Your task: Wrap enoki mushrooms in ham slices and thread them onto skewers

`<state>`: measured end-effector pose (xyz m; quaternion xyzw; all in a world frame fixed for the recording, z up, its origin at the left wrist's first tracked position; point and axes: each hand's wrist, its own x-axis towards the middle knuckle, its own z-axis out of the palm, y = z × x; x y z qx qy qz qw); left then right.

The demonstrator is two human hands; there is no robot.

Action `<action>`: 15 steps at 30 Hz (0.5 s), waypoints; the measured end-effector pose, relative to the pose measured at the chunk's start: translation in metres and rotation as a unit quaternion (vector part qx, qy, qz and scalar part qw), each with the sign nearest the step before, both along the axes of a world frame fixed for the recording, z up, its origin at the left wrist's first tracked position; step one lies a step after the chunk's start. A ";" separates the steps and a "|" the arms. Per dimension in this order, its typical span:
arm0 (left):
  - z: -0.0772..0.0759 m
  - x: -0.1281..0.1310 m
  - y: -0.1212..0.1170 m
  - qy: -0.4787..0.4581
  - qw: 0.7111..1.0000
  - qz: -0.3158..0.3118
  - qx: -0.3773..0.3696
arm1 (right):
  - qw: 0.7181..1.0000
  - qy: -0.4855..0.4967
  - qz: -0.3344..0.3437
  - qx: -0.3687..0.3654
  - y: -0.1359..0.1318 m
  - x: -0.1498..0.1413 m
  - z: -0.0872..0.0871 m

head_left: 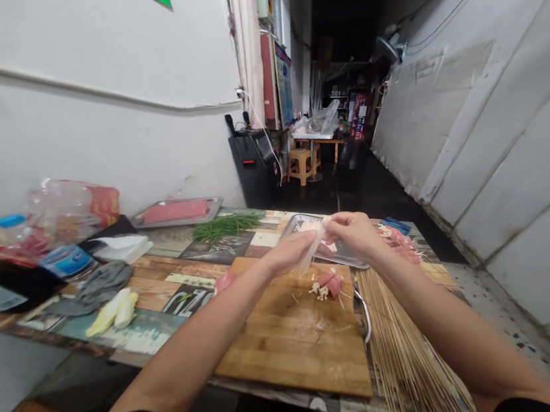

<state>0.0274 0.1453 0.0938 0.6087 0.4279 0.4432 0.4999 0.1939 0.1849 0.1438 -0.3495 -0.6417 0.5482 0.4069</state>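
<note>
A pale, whitish, half-translucent strip (312,251) is stretched between my two hands above the far edge of the wooden cutting board (297,349); its kind is blurred. My left hand (292,251) grips it from the left, and the fingertips of my right hand (350,232) pinch its upper end. Below them on the board lies a pink meat roll (330,282) with white enoki mushrooms (319,290) poking out. Another piece of pink meat (224,283) shows at the board's left edge, partly behind my left forearm. A metal tray (356,261) stands behind my hands, holding pale food.
Bamboo skewers (408,343) spread to the board's right, with more meat rolls (401,243) behind. Green chives (227,225) and a tray of sliced meat (177,211) lie at the back left. A grey cloth (102,285) and pale cabbage leaves (116,312) sit at left.
</note>
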 end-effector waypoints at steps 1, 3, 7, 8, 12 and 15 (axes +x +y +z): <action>0.003 0.000 -0.014 -0.032 0.999 -0.015 -0.027 | 1.000 -0.008 -0.003 0.012 -0.006 -0.005 0.003; 0.005 -0.005 -0.038 -0.064 0.997 -0.018 -0.049 | 0.999 -0.035 -0.006 0.033 -0.015 -0.011 0.006; 0.000 -0.020 -0.067 0.003 0.999 0.037 -0.008 | 0.963 -0.164 -0.013 0.212 -0.027 -0.009 0.005; -0.002 -0.024 -0.070 0.046 0.997 0.055 0.005 | 0.929 -0.211 -0.019 0.303 -0.032 -0.008 0.003; -0.005 -0.034 -0.078 0.195 0.977 0.062 0.058 | 0.714 -0.383 0.047 0.584 -0.058 -0.018 -0.006; -0.002 -0.042 -0.083 0.245 0.966 0.025 0.081 | 0.649 -0.461 0.120 0.593 -0.076 -0.037 -0.014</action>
